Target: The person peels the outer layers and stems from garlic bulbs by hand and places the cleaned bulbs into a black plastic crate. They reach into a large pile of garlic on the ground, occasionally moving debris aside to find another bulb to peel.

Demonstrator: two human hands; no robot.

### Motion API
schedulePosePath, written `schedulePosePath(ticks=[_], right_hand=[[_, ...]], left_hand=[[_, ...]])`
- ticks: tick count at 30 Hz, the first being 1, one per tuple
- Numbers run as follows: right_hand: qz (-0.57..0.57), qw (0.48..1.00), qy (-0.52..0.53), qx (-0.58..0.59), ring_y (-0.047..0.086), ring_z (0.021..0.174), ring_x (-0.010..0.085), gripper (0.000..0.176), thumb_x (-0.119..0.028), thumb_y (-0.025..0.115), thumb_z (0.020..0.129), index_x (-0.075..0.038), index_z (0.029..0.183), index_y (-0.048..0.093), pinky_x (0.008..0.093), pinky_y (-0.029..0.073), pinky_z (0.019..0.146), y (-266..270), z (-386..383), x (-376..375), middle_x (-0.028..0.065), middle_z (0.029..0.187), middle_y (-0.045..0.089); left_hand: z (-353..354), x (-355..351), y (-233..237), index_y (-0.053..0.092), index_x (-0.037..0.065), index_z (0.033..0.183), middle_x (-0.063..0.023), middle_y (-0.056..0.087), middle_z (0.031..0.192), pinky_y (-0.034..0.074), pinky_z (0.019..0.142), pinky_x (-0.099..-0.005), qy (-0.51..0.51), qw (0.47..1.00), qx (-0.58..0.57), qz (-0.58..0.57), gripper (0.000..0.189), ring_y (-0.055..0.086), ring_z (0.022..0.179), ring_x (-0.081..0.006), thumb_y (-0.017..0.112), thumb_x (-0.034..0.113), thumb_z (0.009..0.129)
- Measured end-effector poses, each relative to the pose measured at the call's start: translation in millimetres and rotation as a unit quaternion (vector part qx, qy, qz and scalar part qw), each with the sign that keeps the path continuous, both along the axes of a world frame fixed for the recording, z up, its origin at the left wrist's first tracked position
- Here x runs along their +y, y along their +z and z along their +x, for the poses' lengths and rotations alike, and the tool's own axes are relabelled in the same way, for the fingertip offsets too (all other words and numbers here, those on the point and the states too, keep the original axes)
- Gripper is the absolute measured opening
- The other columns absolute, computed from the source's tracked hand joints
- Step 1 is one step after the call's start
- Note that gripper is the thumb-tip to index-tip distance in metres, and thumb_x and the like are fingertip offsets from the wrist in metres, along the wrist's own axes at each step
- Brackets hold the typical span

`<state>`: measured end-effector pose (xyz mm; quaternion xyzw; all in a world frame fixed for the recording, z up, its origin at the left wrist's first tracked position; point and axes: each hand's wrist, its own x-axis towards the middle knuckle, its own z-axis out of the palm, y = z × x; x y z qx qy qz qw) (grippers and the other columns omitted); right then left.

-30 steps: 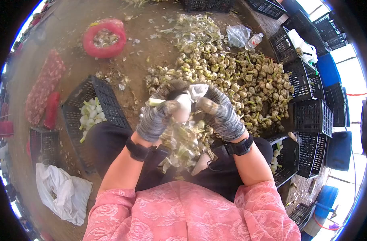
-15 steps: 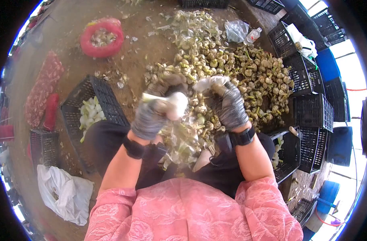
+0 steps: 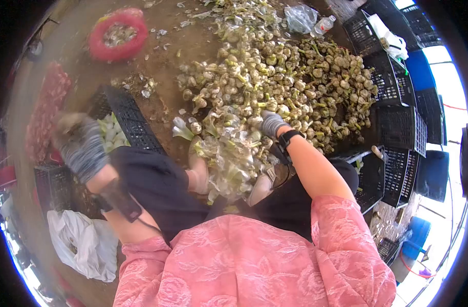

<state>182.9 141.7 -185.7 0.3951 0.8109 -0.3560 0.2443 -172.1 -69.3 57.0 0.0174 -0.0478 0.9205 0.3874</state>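
Note:
My left hand (image 3: 83, 146), in a grey striped glove, is at the left side beside a black plastic crate (image 3: 136, 123); motion smears its fingers. White peeled garlic bulbs (image 3: 111, 132) lie inside that crate. My right hand (image 3: 273, 124), gloved too, reaches down into the near edge of a large heap of unpeeled garlic bulbs (image 3: 341, 84). Its fingertips are hidden among the bulbs, so its grip does not show. Loose garlic skins (image 3: 234, 169) are piled between my feet, just left of and below my right hand.
A red mesh ring (image 3: 98, 46) holding scraps lies far left, with a filled mesh sack (image 3: 47, 112) nearer. A white bag (image 3: 85, 245) is by my left elbow. Stacked black crates (image 3: 397, 123) line the right side. A plastic bottle (image 3: 323, 25) lies behind the heap.
My left hand has swung from the middle out to the left crate; the white garlic bulb it held no longer shows. My right hand has moved down into the garlic heap.

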Motion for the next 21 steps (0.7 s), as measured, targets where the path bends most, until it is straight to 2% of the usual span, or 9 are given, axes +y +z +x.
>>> schedulePosePath(ticks=[3,5,9,10,12,14,16,18,21], right_hand=[[0.082,0.98,0.108,-0.144,0.053,0.101,0.0246,0.039,-0.029,0.057,0.077,-0.01,0.111,0.053,0.0346,0.043,0.08,-91.4,11.1,33.9,0.0115,0.112,0.055],[0.126,0.96,0.125,-0.216,0.053,0.102,0.0236,0.037,-0.024,0.055,0.079,-0.01,0.113,0.05,0.0349,0.044,0.079,-107.9,2.6,31.7,0.0113,0.115,0.052],[0.092,0.977,-0.128,-0.145,0.051,0.103,0.0248,0.049,-0.016,0.059,0.077,-0.006,0.12,0.04,0.0362,0.044,0.081,-86.7,-4.6,-2.4,0.0137,0.12,0.046],[0.05,0.972,-0.211,-0.084,0.051,0.103,0.0251,0.052,-0.014,0.06,0.076,-0.005,0.122,0.038,0.0365,0.044,0.081,-74.6,-2.6,-5.5,0.0143,0.121,0.044],[-0.112,0.898,-0.414,0.1,0.05,0.103,0.0257,0.059,-0.01,0.062,0.075,-0.003,0.126,0.033,0.0372,0.045,0.082,-38.4,-6.4,-9.9,0.0155,0.124,0.041],[-0.304,0.74,-0.53,0.282,0.05,0.104,0.0262,0.067,-0.006,0.064,0.074,-0.001,0.129,0.028,0.0378,0.045,0.082,11.0,-19.8,-13.1,0.0167,0.126,0.038],[-0.417,0.66,-0.464,0.419,0.053,0.1,0.0241,0.074,0.002,0.069,0.066,0.0,0.128,0.029,0.0353,0.048,0.08,31.1,-32.2,-5.8,0.0161,0.116,0.046],[-0.473,0.655,-0.305,0.504,0.049,0.106,0.0202,0.069,-0.006,0.069,0.068,-0.002,0.127,0.034,0.0345,0.045,0.085,101.2,-45.3,-14.5,0.0092,0.118,0.048],[-0.478,0.643,-0.203,0.563,0.046,0.109,0.0195,0.069,-0.015,0.07,0.069,-0.004,0.127,0.035,0.0341,0.039,0.091,173.0,-51.0,-30.2,0.0077,0.119,0.048]], left_hand=[[40.8,30.8,-9.4,0.05,0.003,0.089,-0.0004,0.048,0.071,0.039,0.054,-0.0256,-0.106,0.991,0.055,-0.068,0.009,0.047,0.06,-0.0087,0.044,0.01,0.086],[83.0,48.0,-0.4,0.053,0.002,0.096,-0.0011,0.05,0.07,0.042,0.055,-0.0249,-0.119,0.963,0.002,-0.242,0.015,0.046,0.058,-0.0095,0.047,0.012,0.086],[117.1,66.4,-23.1,0.051,0.002,0.104,-0.0081,0.06,0.083,0.048,0.062,-0.0259,-0.202,0.86,0.286,-0.37,0.024,0.058,0.067,-0.0137,0.053,0.009,0.082],[125.1,68.0,-19.5,0.052,0.002,0.104,-0.0072,0.06,0.084,0.048,0.063,-0.0252,-0.211,0.843,0.287,-0.404,0.024,0.058,0.069,-0.0135,0.052,0.006,0.08],[129.7,73.3,-27.8,0.052,0.002,0.106,-0.0081,0.06,0.089,0.049,0.066,-0.0272,-0.212,0.832,0.315,-0.405,0.025,0.058,0.074,-0.0149,0.052,0.005,0.081],[132.5,75.9,-35.4,0.05,0.002,0.112,-0.009,0.058,0.099,0.048,0.073,-0.0286,-0.207,0.804,0.358,-0.428,0.032,0.058,0.084,-0.0164,0.053,0.005,0.081],[136.6,77.2,-40.9,0.049,0.002,0.114,-0.0085,0.057,0.101,0.047,0.075,-0.0273,-0.171,0.769,0.432,-0.439,0.034,0.057,0.086,-0.0162,0.054,0.005,0.08],[136.7,78.5,-60.4,0.041,0.003,0.122,-0.0073,0.051,0.111,0.043,0.084,-0.0253,-0.161,0.716,0.512,-0.446,0.055,0.051,0.098,-0.0166,0.064,0.01,0.074],[149.8,79.0,-53.0,0.032,0.003,0.127,-0.0075,0.046,0.117,0.038,0.09,-0.0281,-0.183,0.724,0.557,-0.364,0.077,0.046,0.105,-0.0171,0.075,0.014,0.064]])
